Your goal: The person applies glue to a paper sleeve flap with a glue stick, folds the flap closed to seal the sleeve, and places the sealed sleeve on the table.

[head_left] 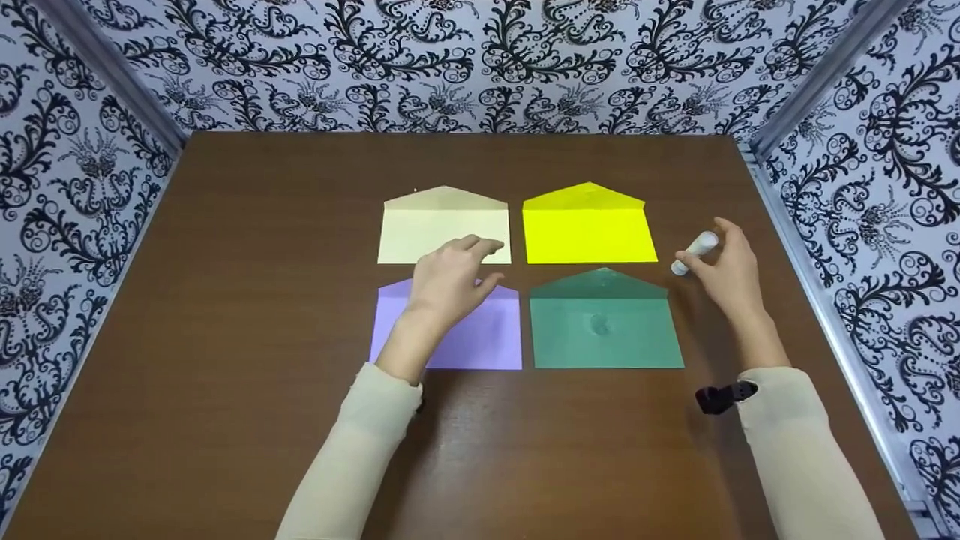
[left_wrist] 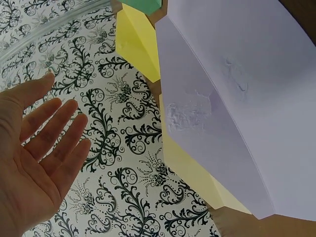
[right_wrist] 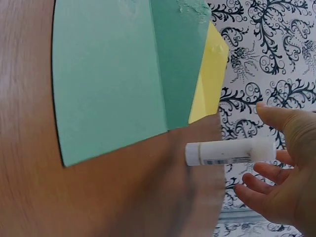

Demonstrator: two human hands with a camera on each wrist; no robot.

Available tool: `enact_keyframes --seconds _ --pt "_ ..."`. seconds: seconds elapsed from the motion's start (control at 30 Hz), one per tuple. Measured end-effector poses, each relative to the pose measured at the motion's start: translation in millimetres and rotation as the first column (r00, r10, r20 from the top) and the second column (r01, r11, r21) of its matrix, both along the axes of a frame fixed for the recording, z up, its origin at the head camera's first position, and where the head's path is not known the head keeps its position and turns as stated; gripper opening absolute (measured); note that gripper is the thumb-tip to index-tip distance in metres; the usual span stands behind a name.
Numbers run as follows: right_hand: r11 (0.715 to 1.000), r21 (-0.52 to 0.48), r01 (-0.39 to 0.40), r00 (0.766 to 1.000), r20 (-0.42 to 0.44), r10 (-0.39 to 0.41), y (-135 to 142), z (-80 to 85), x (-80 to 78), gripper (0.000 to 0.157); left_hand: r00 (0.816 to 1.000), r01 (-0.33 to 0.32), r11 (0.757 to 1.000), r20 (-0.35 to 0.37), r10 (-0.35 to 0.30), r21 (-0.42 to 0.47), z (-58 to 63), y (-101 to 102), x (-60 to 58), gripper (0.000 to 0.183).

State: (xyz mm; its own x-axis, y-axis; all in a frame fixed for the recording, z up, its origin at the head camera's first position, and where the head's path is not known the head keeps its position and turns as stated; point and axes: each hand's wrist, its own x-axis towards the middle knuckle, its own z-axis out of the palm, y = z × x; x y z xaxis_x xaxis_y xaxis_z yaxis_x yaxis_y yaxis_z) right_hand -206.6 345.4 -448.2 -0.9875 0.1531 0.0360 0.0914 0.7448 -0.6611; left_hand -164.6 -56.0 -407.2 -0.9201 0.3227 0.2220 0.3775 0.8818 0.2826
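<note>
My left hand (head_left: 450,281) hovers over the lavender envelope (head_left: 480,337) and the lower edge of the cream envelope (head_left: 420,232), fingers spread and nothing held. In the left wrist view, wet-looking smears show on the lavender envelope's raised flap (left_wrist: 190,108). A white glue stick (right_wrist: 227,152) stands upright on the table, right of the yellow envelope (head_left: 589,234). Around it, apart, are the spread thumb and fingers of my right hand (head_left: 731,277). The green envelope (head_left: 607,345) lies flap open, with a round mark on its body and smears on its flap.
The four-sided group of envelopes lies in two rows on a brown wooden table (head_left: 225,300). Patterned black-and-white walls (head_left: 480,60) rise at the back and both sides, with a metal rail (head_left: 832,322) along the right edge.
</note>
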Motion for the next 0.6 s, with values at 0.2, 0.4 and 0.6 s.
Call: enact_keyframes --seconds 0.2,0.4,0.6 --pt "0.996 -0.088 0.025 0.997 0.078 -0.019 -0.9 -10.6 -2.1 0.083 1.0 -0.003 1.0 -0.014 0.004 0.009 -3.9 -2.7 2.4 0.04" --pt "0.991 -0.116 0.068 0.992 0.117 -0.055 0.4 -20.2 -4.9 0.081 1.0 -0.016 1.0 -0.012 0.016 0.005 -9.3 -4.9 4.2 0.04" --pt "0.984 -0.136 0.112 0.988 0.122 -0.095 0.5 -28.7 -8.4 0.074 1.0 -0.027 1.0 -0.002 0.027 0.014 -12.7 -6.8 4.9 0.038"
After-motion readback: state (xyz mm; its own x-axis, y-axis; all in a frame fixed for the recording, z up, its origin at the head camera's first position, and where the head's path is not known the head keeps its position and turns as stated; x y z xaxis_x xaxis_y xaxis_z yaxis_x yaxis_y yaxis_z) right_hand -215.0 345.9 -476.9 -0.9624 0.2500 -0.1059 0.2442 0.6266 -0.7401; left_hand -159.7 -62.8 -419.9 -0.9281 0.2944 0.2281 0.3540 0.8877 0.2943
